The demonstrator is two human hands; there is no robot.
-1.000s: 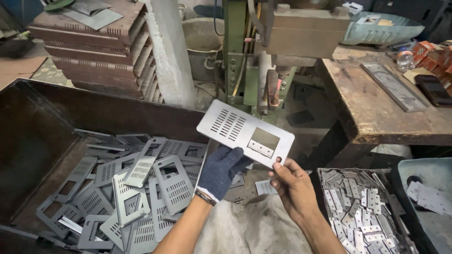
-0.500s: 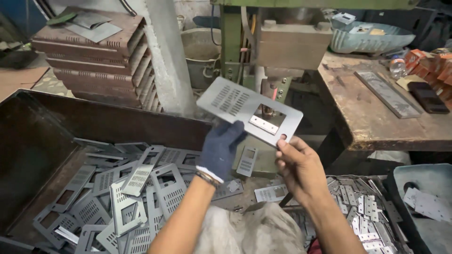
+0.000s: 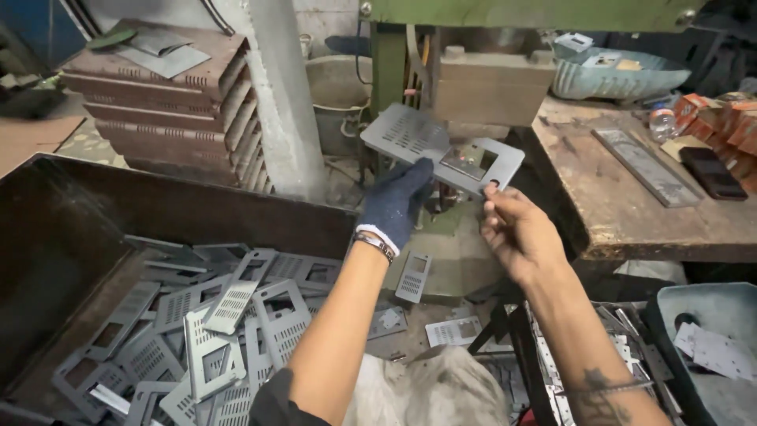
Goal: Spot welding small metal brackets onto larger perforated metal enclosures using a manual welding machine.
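gloved left hand (image 3: 400, 201) supports the perforated metal plate (image 3: 441, 148) from beneath while bare right hand (image 3: 516, 233) pinches its near corner, both closed on it, holding it level before the green press (image 3: 390, 71), above the bin of like plates (image 3: 197, 331).

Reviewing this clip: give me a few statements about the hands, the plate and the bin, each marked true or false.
1. Both hands hold the perforated metal plate. True.
2. The left hand is bare. False: it wears a dark glove; the right hand is bare.
3. The dark bin holds many similar grey plates. True.
4. The held plate lies flat on the wooden bench. False: it is held in the air in front of the green machine.
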